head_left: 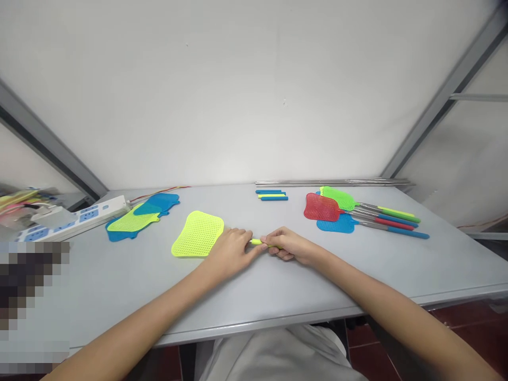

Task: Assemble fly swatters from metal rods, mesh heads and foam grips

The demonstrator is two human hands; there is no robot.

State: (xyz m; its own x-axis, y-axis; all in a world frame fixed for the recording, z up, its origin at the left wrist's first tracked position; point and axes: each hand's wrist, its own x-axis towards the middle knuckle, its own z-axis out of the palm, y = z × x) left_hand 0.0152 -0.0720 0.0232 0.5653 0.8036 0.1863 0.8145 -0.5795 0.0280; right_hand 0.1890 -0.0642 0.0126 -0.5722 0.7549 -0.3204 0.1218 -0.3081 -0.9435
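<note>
A yellow-green fly swatter lies with its perforated head flat on the table, left of my hands. My left hand is closed over its neck and rod, hiding most of that stretch. Its thumb reaches toward my right fingers. My right hand pinches the yellow handle sleeve, which shows briefly between the two hands, in line with the swatter. How far the rod sits inside the sleeve is hidden.
Loose blue and yellow swatter heads overlap at the left, beside a white power strip. Several handle sleeves and metal rods lie along the back wall. Swatters with handles, red, green and blue, are piled at the right.
</note>
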